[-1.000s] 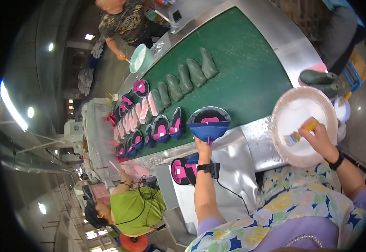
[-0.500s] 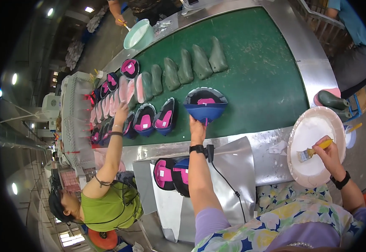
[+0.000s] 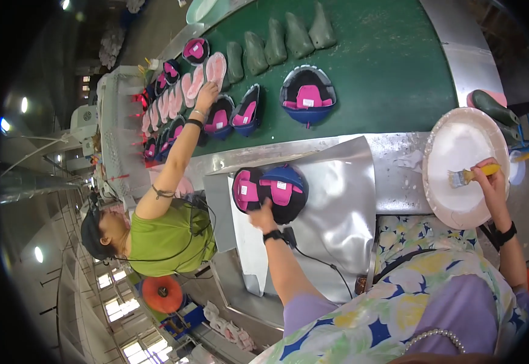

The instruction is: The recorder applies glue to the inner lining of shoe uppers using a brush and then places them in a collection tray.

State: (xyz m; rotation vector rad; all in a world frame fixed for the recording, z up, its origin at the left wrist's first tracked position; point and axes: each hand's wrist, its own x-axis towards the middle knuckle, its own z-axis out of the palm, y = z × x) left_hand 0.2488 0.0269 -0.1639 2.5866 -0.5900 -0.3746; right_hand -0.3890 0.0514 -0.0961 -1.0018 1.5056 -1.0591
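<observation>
My left hand (image 3: 262, 216) is at the near edge of two shoe uppers on a sheet-metal stand (image 3: 331, 212). Its fingers look spread beside the black-and-pink upper (image 3: 247, 189); the blue upper (image 3: 284, 187) lies against that one. My right hand (image 3: 490, 182) grips a paintbrush (image 3: 475, 174) by its yellow handle. The brush's bristles are over white paste inside a wide pale basin (image 3: 432, 203). Farther off, a blue upper with a pink lining (image 3: 307, 97) sits by itself on the green belt (image 3: 374, 79).
Dark green shoe lasts (image 3: 276, 42) stand in a row across the belt. Pink insoles (image 3: 196, 82) and more uppers (image 3: 218, 118) line its left part. A co-worker in a green top (image 3: 170, 233) reaches over there. More lasts (image 3: 495, 109) lie beyond my basin.
The blue upper from my left hand now rests on the belt. That hand has come back to the uppers on the stand. My right hand still has the brush over the basin.
</observation>
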